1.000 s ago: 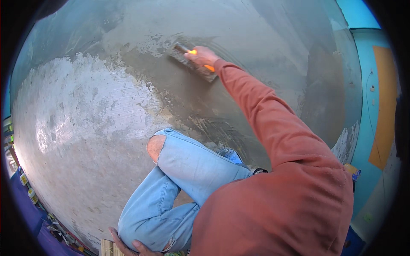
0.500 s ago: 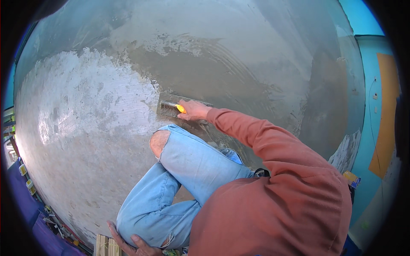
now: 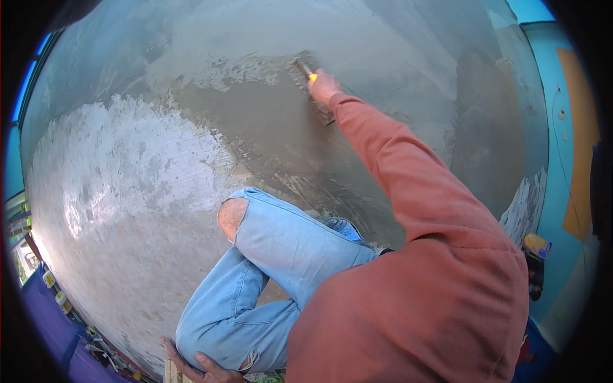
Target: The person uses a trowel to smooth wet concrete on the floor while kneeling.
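My right hand (image 3: 324,87) is closed round the yellow handle of a plastering trowel (image 3: 299,71), out ahead of me at arm's length. The trowel's long metal blade lies on the wet grey-brown cement coat (image 3: 255,115) and slants down under my hand. Part of the blade is hidden by the hand and sleeve. At the lower edge, my left hand (image 3: 203,370) rests against my bent left knee, thumb and fingers apart and no tool in it.
A pale, dry, uncoated patch of floor (image 3: 128,159) lies to the left. Ridges of loose wet mix (image 3: 306,188) lie beside my foot. Turquoise wall (image 3: 549,76) borders the right, with a yellow package (image 3: 536,245) near its foot. Purple cloth (image 3: 48,313) and clutter line the left edge.
My right hand has swept the trowel forward and to the right, away from my knee, across the wet cement. The blade has turned to a steeper slant. My left hand stays at the knee.
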